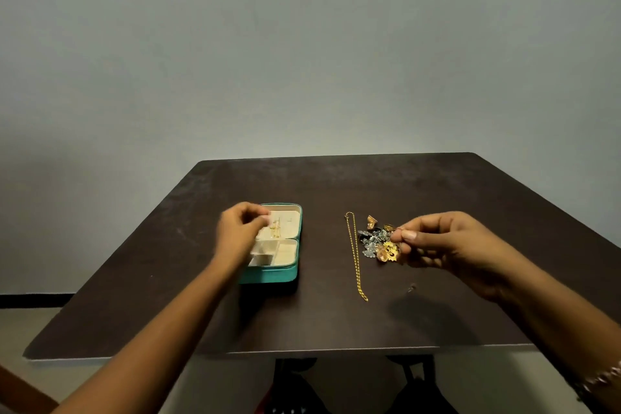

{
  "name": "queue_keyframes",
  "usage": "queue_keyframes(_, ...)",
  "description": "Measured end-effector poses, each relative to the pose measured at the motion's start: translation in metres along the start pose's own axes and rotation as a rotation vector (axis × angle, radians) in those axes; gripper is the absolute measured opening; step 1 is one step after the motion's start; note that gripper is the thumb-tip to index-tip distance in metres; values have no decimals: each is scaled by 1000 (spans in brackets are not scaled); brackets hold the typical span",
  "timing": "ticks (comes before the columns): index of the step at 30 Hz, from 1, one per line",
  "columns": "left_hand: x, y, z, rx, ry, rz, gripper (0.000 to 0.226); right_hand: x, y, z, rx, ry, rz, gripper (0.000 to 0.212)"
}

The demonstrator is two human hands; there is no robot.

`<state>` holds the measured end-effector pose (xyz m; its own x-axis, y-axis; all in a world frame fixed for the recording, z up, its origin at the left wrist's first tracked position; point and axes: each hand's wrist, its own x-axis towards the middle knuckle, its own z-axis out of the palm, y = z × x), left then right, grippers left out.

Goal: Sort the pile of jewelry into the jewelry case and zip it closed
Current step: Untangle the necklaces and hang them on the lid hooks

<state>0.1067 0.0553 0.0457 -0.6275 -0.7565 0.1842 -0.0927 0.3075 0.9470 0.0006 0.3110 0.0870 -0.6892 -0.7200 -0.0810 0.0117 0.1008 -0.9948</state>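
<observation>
Pinching right hand [450,245] on jewelry piece [397,229], left hand [240,228] over case [289,274]

The single head-worn view looks forward and down over the near edge of the table [336,319] toward the wall [302,44].

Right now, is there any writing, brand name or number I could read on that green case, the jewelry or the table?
No readable text anywhere in view.
Teal jewelry case: no logo or label shows on its wall or cream lining.
Jewelry pile, gold chain, table: no writing.
Small piece pinched by the right hand: too small to tell.
</observation>
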Motion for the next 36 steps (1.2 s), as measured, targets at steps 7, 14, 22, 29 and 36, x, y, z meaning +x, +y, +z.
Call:
queue_keyframes(7, 44, -59, -23, 72, 74, -247, 11, 2, -2, -6, -83, -12, 27, 14)
queue_keyframes(14, 56, -66, -12, 140, -67, -230, 26, 10, -6, -7, -162, -13, 27, 14)
queue_keyframes(22, 68, -78, -11, 356, -65, -220, 33, 36, -25, 5, -234, -79, -7, 14)
queue_keyframes(29, 66, -79, -7, 509, -39, -215, 16, 76, -46, 34, -266, -159, -48, 14)
queue_keyframes(36, 56, -85, -6, 469, 22, -84, 19, 123, -56, 82, -258, -231, -74, 15)
